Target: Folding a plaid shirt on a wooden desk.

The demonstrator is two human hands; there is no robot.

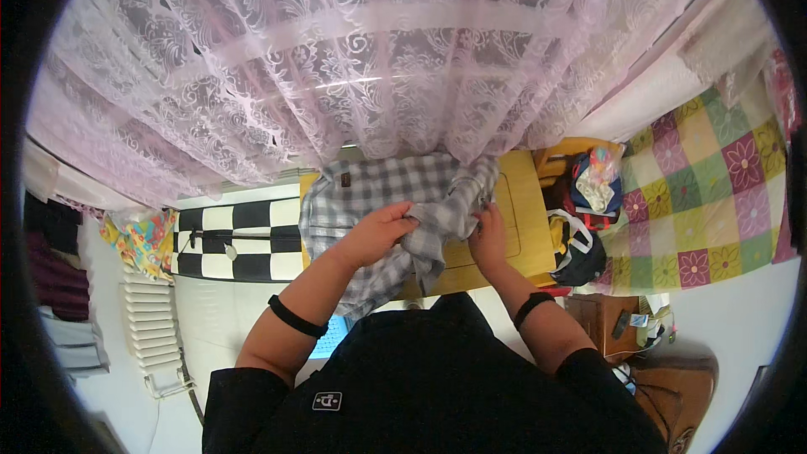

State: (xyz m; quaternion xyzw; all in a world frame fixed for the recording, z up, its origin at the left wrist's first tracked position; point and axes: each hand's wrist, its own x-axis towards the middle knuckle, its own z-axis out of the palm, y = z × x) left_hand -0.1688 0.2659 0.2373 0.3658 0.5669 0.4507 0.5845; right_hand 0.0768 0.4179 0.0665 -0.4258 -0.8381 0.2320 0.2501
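A grey and white checked shirt lies spread and partly bunched over a yellow wooden table. Near the middle, my left hand pinches a fold of the shirt's cloth between thumb and fingers. To the right of it, my right hand grips the edge of the same bunched part, which looks like a sleeve. The cloth between both hands is lifted and wrinkled. The shirt's lower left part hangs over the table's near edge.
A lace curtain hangs along the table's far side. Left stands a surface with a black and white checkered cover, beside a radiator. At the right are a black bag, piled clothes and a bed with a patchwork cover.
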